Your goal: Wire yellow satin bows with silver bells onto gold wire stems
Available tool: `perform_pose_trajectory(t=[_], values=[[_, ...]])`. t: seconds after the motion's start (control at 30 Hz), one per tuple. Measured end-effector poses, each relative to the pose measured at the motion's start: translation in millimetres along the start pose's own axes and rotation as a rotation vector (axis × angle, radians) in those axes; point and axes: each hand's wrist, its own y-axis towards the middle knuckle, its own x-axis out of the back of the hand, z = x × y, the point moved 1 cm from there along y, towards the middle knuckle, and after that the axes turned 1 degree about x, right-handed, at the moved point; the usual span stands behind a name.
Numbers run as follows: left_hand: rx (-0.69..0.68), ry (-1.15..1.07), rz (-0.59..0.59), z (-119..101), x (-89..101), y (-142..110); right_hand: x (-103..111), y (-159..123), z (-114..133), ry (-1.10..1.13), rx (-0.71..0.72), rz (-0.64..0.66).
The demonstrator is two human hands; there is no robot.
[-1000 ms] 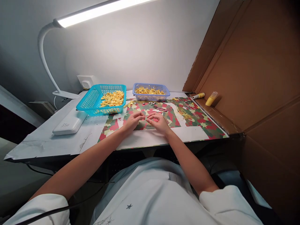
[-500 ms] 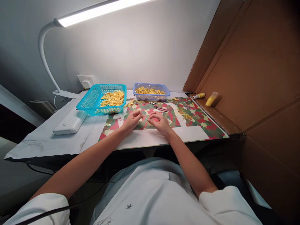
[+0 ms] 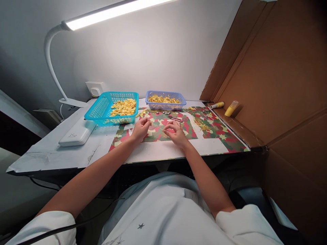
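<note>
My left hand (image 3: 141,129) is closed in a pinch above the camouflage-patterned sheet. To its right, my right hand (image 3: 175,132) also pinches, thumb against fingertips. A very thin thread (image 3: 156,127) shows faintly in the gap between the two hands; its exact course and ends are too fine to make out. Just beyond my right hand lies a pair of small scissors with reddish handles (image 3: 175,118). Several small round silvery pieces (image 3: 166,113) sit behind them. A yellow ribbon bow (image 3: 141,113) rests beyond my left hand.
A turquoise basket (image 3: 95,117) of yellow ribbon bows stands at left, a blue-purple basket (image 3: 166,107) of golden pieces behind. Gold strands (image 3: 203,125) lie at right. A white power bank (image 3: 76,134), a lamp (image 3: 48,51), yellow-labelled tubes (image 3: 231,109) and a cardboard wall (image 3: 281,75) surround the work.
My hands have drawn farther apart, the left moving left and the right slightly right. Both stay pinched. The view has shifted slightly.
</note>
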Motion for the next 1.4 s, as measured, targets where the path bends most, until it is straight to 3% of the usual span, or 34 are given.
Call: perform_pose_trajectory(t=[0.23, 0.5, 0.77, 1.0, 1.17, 1.3, 1.4], values=[[-0.020, -0.011, -0.020, 0.2, 2.3, 1.3, 0.5, -0.4, -1.6, -0.050, -0.044, -0.006], [-0.036, -0.027, 0.117, -2.9, -1.2, -2.9, -4.7, 5.5, -13.8, -0.110, -0.182, -0.079], [-0.073, -0.014, 0.208, -5.8, -2.8, -6.2, -21.2, 10.3, -0.6, -0.054, 0.004, 0.077], [-0.072, 0.048, 0.206, -3.6, 1.1, -5.3, -3.4, 6.8, -3.3, -0.063, 0.011, -0.104], [-0.088, 0.115, 0.314, -3.0, 4.5, -7.4, 0.4, 4.3, -6.5, -0.145, 0.012, -0.212], [-0.155, 0.165, 0.419, -17.5, 13.9, -8.7, 6.1, 2.5, -4.9, -0.224, 0.095, -0.162], [-0.219, 0.154, 0.383, -34.3, 19.3, -10.5, 15.1, 2.8, 1.2, -0.279, 0.196, -0.084]])
